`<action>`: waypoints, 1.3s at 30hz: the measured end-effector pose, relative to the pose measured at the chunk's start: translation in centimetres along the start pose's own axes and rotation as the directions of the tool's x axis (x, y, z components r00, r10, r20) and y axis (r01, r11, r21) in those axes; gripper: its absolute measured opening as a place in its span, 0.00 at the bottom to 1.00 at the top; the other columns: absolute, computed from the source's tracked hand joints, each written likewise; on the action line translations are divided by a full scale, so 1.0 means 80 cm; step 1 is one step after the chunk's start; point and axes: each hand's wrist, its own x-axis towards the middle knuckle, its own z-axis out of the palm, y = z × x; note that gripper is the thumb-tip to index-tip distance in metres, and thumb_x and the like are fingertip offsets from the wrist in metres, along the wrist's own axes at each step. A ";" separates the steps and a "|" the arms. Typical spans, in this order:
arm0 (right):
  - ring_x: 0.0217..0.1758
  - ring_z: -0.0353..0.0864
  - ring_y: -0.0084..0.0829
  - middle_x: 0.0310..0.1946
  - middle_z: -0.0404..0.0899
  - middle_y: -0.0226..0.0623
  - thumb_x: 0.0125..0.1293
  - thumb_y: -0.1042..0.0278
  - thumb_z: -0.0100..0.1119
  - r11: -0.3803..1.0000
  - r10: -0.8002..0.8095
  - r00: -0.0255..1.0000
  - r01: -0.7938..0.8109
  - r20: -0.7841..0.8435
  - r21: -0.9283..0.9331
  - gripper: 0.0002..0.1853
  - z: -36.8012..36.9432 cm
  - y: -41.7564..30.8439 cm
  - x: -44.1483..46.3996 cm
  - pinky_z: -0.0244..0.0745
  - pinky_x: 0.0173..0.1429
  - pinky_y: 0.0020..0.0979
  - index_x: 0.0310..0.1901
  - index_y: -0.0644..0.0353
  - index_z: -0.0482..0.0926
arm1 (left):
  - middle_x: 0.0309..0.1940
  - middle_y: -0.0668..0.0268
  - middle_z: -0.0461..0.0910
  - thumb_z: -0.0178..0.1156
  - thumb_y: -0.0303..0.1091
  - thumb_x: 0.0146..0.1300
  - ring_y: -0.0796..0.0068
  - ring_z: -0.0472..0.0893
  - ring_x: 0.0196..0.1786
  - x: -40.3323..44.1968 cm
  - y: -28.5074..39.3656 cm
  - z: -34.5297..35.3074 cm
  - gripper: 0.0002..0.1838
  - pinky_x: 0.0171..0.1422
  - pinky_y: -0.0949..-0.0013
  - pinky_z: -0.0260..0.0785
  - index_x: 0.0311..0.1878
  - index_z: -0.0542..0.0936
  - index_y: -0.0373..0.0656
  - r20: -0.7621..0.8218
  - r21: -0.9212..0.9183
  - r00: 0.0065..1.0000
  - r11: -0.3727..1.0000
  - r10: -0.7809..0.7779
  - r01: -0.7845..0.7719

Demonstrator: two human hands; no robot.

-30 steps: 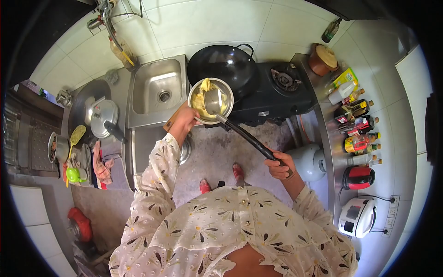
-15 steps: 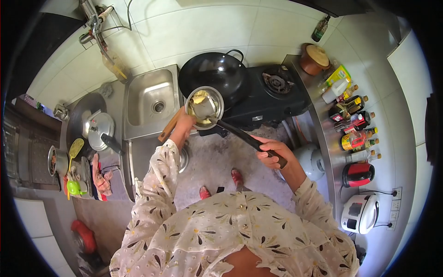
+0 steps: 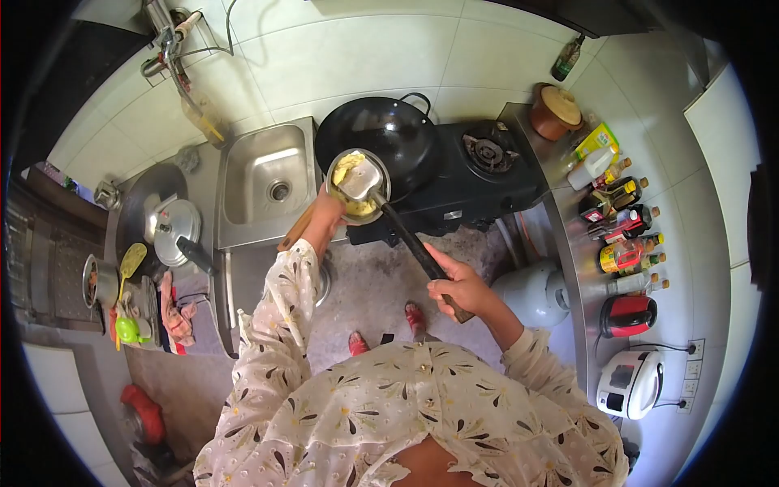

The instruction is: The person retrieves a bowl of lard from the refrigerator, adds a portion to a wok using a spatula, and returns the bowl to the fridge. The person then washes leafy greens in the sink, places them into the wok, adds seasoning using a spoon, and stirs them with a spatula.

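My left hand (image 3: 329,213) is closed on the side of a round metal bowl (image 3: 331,172), held in front of the wok. Soft pale-yellow food (image 3: 349,165) lies inside it. A wooden, handle-like piece (image 3: 297,230) sticks out beyond my left hand; whether it belongs to the bowl I cannot tell. My right hand (image 3: 459,288) grips the long dark handle of a metal spatula (image 3: 410,242), whose blade rests within the bowl, against the food. Behind the bowl, a black wok (image 3: 357,122) sits on the left side of the stove, partly covered by the bowl.
A steel sink (image 3: 251,223) lies left of the stove (image 3: 495,191), whose right burner (image 3: 489,152) is bare. Farther left is a pressure cooker (image 3: 177,231). Several bottles (image 3: 621,256), a kettle (image 3: 629,315) and a rice cooker (image 3: 633,381) line the right counter above a gas cylinder (image 3: 531,292).
My right hand has moved left and slightly toward me, making the spatula handle steeper. The blade has shifted in the bowl, showing more yellow food at the upper left. My left hand keeps holding the bowl.
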 end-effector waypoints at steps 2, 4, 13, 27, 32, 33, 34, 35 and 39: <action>0.14 0.66 0.22 0.22 0.70 0.34 0.61 0.80 0.49 0.999 -0.009 1.000 0.009 0.002 0.043 0.41 0.001 -0.001 0.001 0.62 0.19 0.24 0.74 0.44 0.46 | 0.52 0.54 0.70 0.45 0.09 0.47 0.50 0.78 0.49 0.000 0.005 0.005 0.37 0.34 0.48 0.81 0.63 0.60 0.46 -0.044 -0.066 0.999 0.998 -0.015 0.012; 0.13 0.66 0.21 0.22 0.70 0.34 0.62 0.80 0.48 0.993 0.000 1.000 0.000 0.000 0.115 0.40 -0.001 -0.004 0.002 0.62 0.18 0.24 0.74 0.44 0.47 | 0.53 0.53 0.69 0.45 0.09 0.47 0.48 0.77 0.49 0.005 0.004 0.004 0.37 0.34 0.46 0.81 0.63 0.59 0.45 0.012 -0.129 0.999 0.991 -0.037 0.038; 0.12 0.65 0.21 0.23 0.70 0.38 0.66 0.80 0.43 0.852 -0.081 0.987 -0.005 0.141 0.523 0.34 -0.028 0.014 0.013 0.61 0.11 0.25 0.73 0.47 0.50 | 0.51 0.47 0.69 0.40 0.08 0.45 0.44 0.78 0.47 0.018 0.010 0.002 0.34 0.38 0.41 0.79 0.60 0.60 0.36 0.087 -0.232 0.994 0.969 -0.065 0.084; 0.14 0.66 0.21 0.25 0.70 0.39 0.67 0.77 0.42 0.685 -0.202 0.963 0.008 0.179 0.729 0.33 -0.028 0.030 0.026 0.63 0.13 0.25 0.73 0.47 0.48 | 0.50 0.46 0.71 0.39 0.09 0.46 0.44 0.78 0.47 -0.005 0.052 0.034 0.27 0.45 0.39 0.78 0.55 0.64 0.25 0.151 -0.183 0.979 0.969 -0.140 0.166; 0.14 0.67 0.22 0.25 0.70 0.38 0.67 0.76 0.44 0.735 -0.166 0.977 0.032 0.134 0.678 0.33 -0.031 0.013 0.034 0.63 0.13 0.26 0.73 0.46 0.49 | 0.52 0.44 0.70 0.37 0.09 0.46 0.41 0.77 0.50 0.013 0.047 0.035 0.29 0.48 0.37 0.76 0.56 0.63 0.25 0.150 -0.214 0.971 0.953 -0.187 0.217; 0.14 0.67 0.22 0.25 0.70 0.37 0.67 0.76 0.45 0.750 -0.163 0.980 0.046 0.116 0.660 0.34 -0.030 0.009 0.034 0.64 0.14 0.26 0.73 0.46 0.49 | 0.53 0.44 0.70 0.37 0.09 0.46 0.41 0.77 0.50 0.019 0.044 0.033 0.29 0.47 0.37 0.77 0.57 0.63 0.25 0.152 -0.219 0.971 0.952 -0.183 0.214; 0.14 0.67 0.22 0.24 0.70 0.37 0.67 0.76 0.45 0.765 -0.159 0.982 0.059 0.100 0.641 0.34 -0.029 0.004 0.033 0.64 0.14 0.26 0.73 0.45 0.49 | 0.53 0.43 0.70 0.37 0.09 0.46 0.40 0.77 0.49 0.022 0.045 0.032 0.29 0.46 0.37 0.77 0.57 0.62 0.25 0.153 -0.225 0.972 0.951 -0.178 0.210; 0.14 0.67 0.22 0.24 0.70 0.36 0.66 0.76 0.46 0.820 -0.142 0.988 0.082 0.063 0.567 0.35 -0.028 -0.003 0.029 0.64 0.14 0.26 0.73 0.45 0.49 | 0.53 0.43 0.69 0.37 0.09 0.46 0.40 0.77 0.49 0.024 0.046 0.032 0.29 0.45 0.36 0.77 0.57 0.62 0.25 0.155 -0.232 0.973 0.951 -0.174 0.207; 0.13 0.67 0.22 0.21 0.70 0.34 0.63 0.76 0.49 0.958 -0.042 0.990 0.078 -0.132 0.276 0.37 -0.011 -0.036 -0.002 0.63 0.15 0.26 0.73 0.45 0.49 | 0.54 0.42 0.69 0.37 0.09 0.48 0.39 0.78 0.48 0.031 0.054 0.031 0.28 0.40 0.37 0.79 0.58 0.61 0.25 0.131 -0.135 0.986 0.983 -0.106 0.124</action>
